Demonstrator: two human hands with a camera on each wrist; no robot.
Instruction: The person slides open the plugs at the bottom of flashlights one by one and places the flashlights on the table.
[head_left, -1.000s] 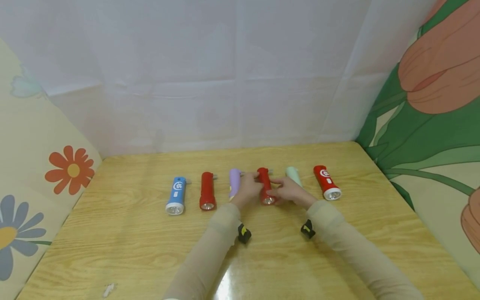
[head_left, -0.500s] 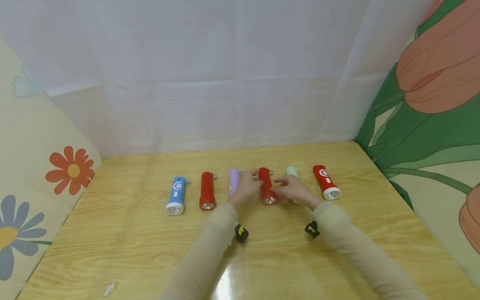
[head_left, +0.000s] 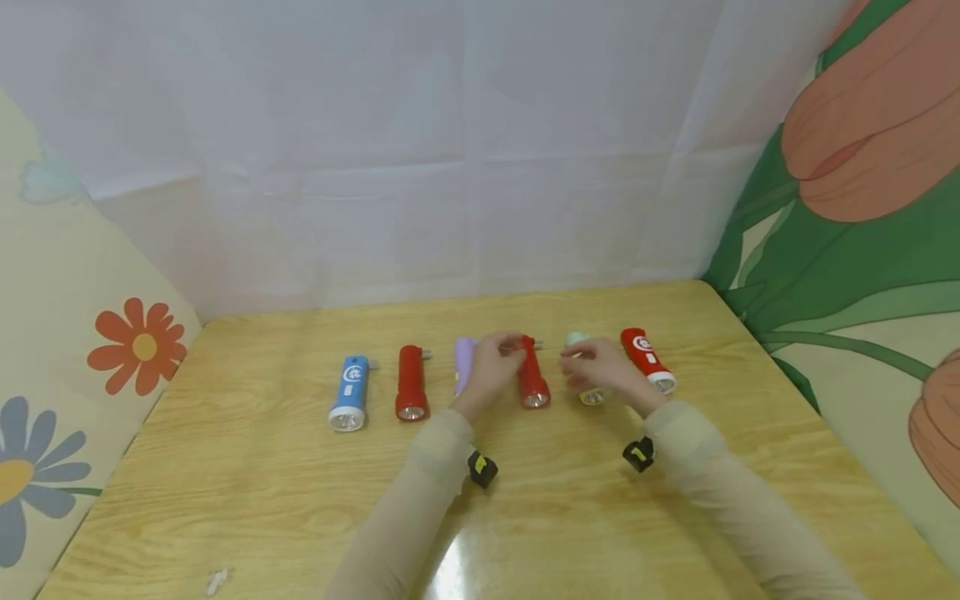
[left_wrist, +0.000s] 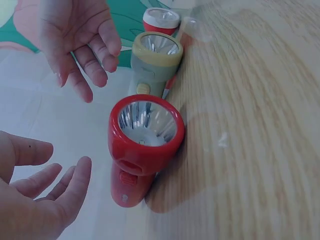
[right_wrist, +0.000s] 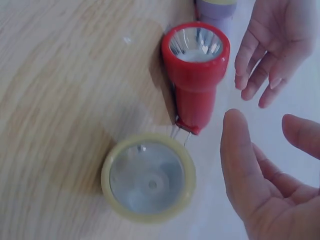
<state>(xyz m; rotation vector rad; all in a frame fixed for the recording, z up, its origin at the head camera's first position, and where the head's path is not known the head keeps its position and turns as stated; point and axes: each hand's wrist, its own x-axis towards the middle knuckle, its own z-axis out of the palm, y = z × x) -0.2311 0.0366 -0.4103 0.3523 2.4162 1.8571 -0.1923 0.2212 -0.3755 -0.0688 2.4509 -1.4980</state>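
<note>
A red flashlight point(head_left: 532, 379) lies on the table between the hands, its lens toward the person. My left hand point(head_left: 489, 371) hovers beside and above it, fingers relaxed and holding nothing. A gap shows between that hand and the red flashlight point(left_wrist: 142, 135) in the left wrist view. My right hand point(head_left: 606, 367) is over the mint green flashlight point(head_left: 592, 397) with the cream rim, hiding its middle. In the right wrist view the fingers of my right hand point(right_wrist: 270, 190) are apart from the cream-rimmed flashlight point(right_wrist: 148, 177). A purple flashlight point(head_left: 463, 358) is partly hidden behind my left hand.
Left along the row lie another red flashlight point(head_left: 411, 383) and a blue flashlight point(head_left: 350, 393) with a white rim. A red flashlight with a white rim point(head_left: 647, 360) ends the row at right. White cloth point(head_left: 337, 167) hangs behind the wooden table point(head_left: 262, 483).
My right hand has left the middle red flashlight and moved right, over the mint green one. My left hand has drawn slightly away from the red flashlight, which stays lying in place.
</note>
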